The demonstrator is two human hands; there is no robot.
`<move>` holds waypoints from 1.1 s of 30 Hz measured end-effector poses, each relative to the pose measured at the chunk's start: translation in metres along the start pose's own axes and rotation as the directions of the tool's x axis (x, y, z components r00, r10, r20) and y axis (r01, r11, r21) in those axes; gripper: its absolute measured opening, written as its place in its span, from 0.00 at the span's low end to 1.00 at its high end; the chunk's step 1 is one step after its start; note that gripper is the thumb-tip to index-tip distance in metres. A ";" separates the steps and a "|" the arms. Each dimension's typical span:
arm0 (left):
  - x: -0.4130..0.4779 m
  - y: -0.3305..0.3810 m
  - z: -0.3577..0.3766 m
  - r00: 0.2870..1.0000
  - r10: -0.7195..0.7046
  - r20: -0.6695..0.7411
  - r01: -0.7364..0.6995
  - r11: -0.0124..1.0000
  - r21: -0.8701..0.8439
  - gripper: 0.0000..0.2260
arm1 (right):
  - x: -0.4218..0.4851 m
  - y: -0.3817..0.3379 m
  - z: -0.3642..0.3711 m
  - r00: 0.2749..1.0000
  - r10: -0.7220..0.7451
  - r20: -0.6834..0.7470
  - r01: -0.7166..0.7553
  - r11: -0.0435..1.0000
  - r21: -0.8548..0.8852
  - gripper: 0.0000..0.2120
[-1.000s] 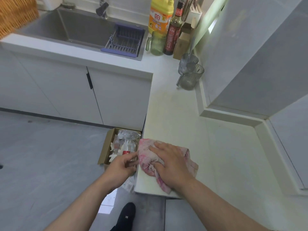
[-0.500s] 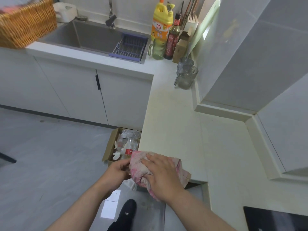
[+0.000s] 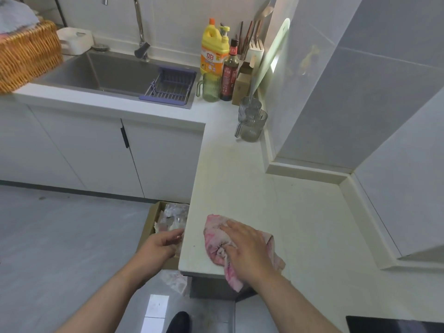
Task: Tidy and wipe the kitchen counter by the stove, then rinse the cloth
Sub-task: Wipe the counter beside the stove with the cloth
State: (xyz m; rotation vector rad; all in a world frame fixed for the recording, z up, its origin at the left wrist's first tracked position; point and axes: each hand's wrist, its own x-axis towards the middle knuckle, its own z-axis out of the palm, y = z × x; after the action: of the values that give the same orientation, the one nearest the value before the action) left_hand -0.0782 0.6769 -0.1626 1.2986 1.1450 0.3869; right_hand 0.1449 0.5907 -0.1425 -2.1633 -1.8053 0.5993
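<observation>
head view — entries placed by the frame's clock.

1. counter point(image 3: 240, 183): pale l-shaped top running from 12 down to 5. bare along the middle, faintly yellowed.
2. cloth point(image 3: 213, 236): pink and white, crumpled, at 6, lying on the counter's near corner with one tail hanging over the front edge.
3. right hand point(image 3: 249, 248): laid flat on the cloth, fingers spread and pressing down, not pinching. judged the posture for a wiping stroke toward the edge.
4. left hand point(image 3: 161, 246): at 7, just off the counter edge and level with it. fingers loosely cupped, nothing seen in them, so probably placed to catch what the cloth pushes off.
5. cardboard box point(image 3: 150, 219): on the floor below that hand, holding clear plastic waste. a likely drop point for crumbs.
6. sink point(image 3: 115, 73) with faucet point(image 3: 140, 30) at 10 to 11, well apart from the cloth; rinsing not yet begun.
7. detergent bottle point(image 3: 212, 54), dark sauce bottle point(image 3: 230, 75) and green mug point(image 3: 211, 88) at 12, grouped against the wall, with two glass mugs point(image 3: 252, 123) nearer. judged cleared back for wiping.
8. stove top point(image 3: 394, 324): black corner at 5.
</observation>
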 end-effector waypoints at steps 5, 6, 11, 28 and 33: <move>0.027 0.015 -0.007 0.998 0.056 -0.008 -0.055 0.994 0.095 0.30 | 0.038 0.016 -0.013 0.996 0.072 -0.047 -0.071 0.997 0.028 0.22; 0.033 0.018 -0.008 0.998 0.063 -0.008 -0.062 0.992 0.106 0.30 | 0.045 0.017 -0.014 0.995 0.082 -0.061 -0.081 0.996 0.032 0.22; 0.065 0.030 -0.011 0.998 0.063 -0.028 -0.060 0.994 0.091 0.27 | 0.089 0.027 -0.029 0.976 0.164 -0.144 -0.165 0.986 0.008 0.22; 0.164 0.075 -0.028 0.993 0.109 0.034 -0.105 0.990 -0.095 0.28 | 0.225 0.045 -0.049 0.941 0.219 -0.260 -0.241 0.969 -0.057 0.23; 0.168 0.068 -0.023 0.994 0.098 0.049 -0.085 0.972 -0.218 0.29 | 0.261 0.028 -0.049 0.958 0.182 -0.221 -0.200 0.978 -0.060 0.22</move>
State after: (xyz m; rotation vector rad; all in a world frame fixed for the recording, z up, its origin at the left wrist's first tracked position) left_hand 0.0015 0.8411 -0.1727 1.1671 0.9671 0.5231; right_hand 0.2294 0.8435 -0.1499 -2.3724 -1.5461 0.3195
